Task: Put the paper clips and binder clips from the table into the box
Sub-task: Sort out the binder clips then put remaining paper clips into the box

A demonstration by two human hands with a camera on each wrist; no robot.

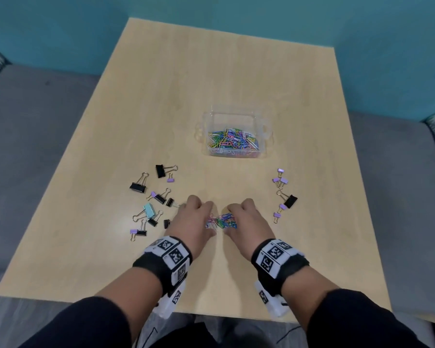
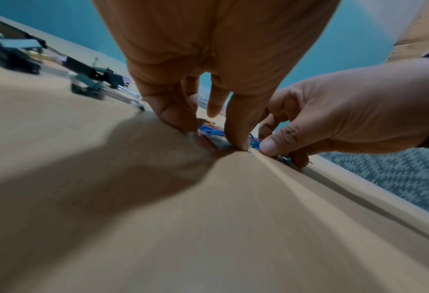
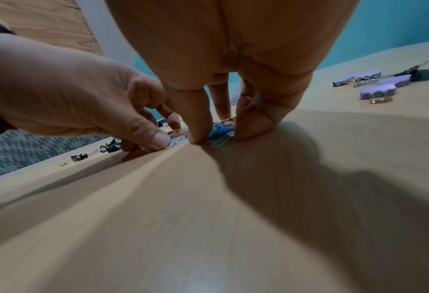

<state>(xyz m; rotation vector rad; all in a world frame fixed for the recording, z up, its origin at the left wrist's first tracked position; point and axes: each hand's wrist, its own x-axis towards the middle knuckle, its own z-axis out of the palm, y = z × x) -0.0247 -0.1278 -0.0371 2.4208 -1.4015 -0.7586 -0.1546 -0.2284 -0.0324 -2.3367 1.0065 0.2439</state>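
A small heap of paper clips point(image 1: 221, 221) in blue, green, pink and yellow wire lies tangled on the pale wood-grain surface point(image 1: 211, 71), close to its near edge, between the two hands. The left hand point(image 1: 195, 217) and right hand point(image 1: 245, 218) sit side by side with their fingertips down on the surface, fingers curled inward and pinching the heap from either side; in the left wrist view the left thumb and fingers point(image 2: 235, 123) bracket blue clips, and in the right wrist view the right fingers point(image 3: 195, 117) do the same. Beyond the hands, toward the middle of the surface, stands the box point(image 1: 234, 133), a clear plastic tub with small side handles and no lid on it, its bottom covered by a loose layer of many-coloured paper clips. Binder clips lie scattered on the surface to both sides. The left group point(image 1: 152, 199) holds black ones with silver wire handles, a few small purple ones and one pale blue one. The right group point(image 1: 284, 194) holds several small purple clips and one black clip. Both wrists wear black bands carrying white blocks printed with square markers.
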